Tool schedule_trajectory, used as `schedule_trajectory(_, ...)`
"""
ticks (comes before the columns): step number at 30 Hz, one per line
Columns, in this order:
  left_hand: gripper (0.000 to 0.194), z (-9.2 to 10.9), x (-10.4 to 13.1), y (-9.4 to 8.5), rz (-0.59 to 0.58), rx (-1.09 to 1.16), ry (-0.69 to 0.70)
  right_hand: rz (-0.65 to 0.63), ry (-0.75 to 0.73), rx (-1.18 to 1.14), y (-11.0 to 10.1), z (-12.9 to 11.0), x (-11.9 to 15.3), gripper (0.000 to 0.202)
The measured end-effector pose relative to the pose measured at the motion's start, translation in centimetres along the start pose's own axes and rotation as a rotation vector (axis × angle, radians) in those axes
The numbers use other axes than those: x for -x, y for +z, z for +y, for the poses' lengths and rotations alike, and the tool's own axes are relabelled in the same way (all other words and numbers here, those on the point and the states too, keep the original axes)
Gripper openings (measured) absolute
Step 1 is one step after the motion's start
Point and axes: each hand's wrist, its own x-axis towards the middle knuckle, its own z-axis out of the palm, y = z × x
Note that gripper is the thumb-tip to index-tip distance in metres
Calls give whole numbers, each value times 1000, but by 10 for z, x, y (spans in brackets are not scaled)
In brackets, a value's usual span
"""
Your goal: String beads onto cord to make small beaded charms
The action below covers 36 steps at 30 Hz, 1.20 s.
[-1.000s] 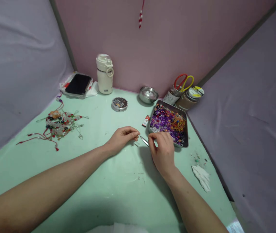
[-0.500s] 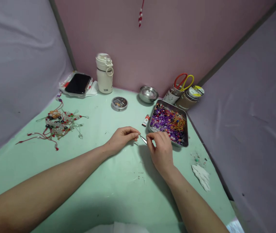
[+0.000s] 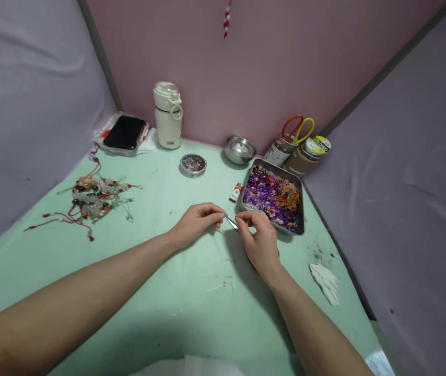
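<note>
My left hand (image 3: 201, 222) is closed in a pinch over the middle of the table. What its fingertips hold is too small to make out; a few tiny pale bits, perhaps beads, show just below them. Held in my right hand (image 3: 261, 243) is a pair of scissors (image 3: 231, 223), its narrow silver blades pointing left to the left fingertips. Parts of a red handle show under the palm and beside the wrist. Right behind this hand stands a metal tray (image 3: 303, 219) of purple, red and clear beads, with a tangle of orange-yellow cord (image 3: 288, 196).
Beaded strings (image 3: 95, 198) lie in a heap at left. Farther back are a phone (image 3: 125, 132), white bottle (image 3: 168, 122), round spool (image 3: 193, 164), steel bowl (image 3: 239, 150), small glue box (image 3: 236, 192) and jars (image 3: 303, 159). A crumpled tissue (image 3: 325, 282) lies at right.
My right hand has turned slightly and its fingers have shifted on the scissors, so the red handle now shows. My left hand keeps its pinch almost in place.
</note>
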Motion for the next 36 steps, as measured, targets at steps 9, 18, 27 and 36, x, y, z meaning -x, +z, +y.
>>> schedule_trajectory(9,27,4,2,1,-18,-4,3,-22,23,-47,0,0,0,12)
schedule_trajectory(18,21,7,3,3,-46,-31,9,-93,219,-244,5,1,1,12)
schedule_trajectory(27,19,9,5,5,-34,-25,15,-52,223,-294,8,-1,2,10)
schedule_trajectory(36,20,7,7,6,42,-75,35,9,151,-341,7,2,0,12)
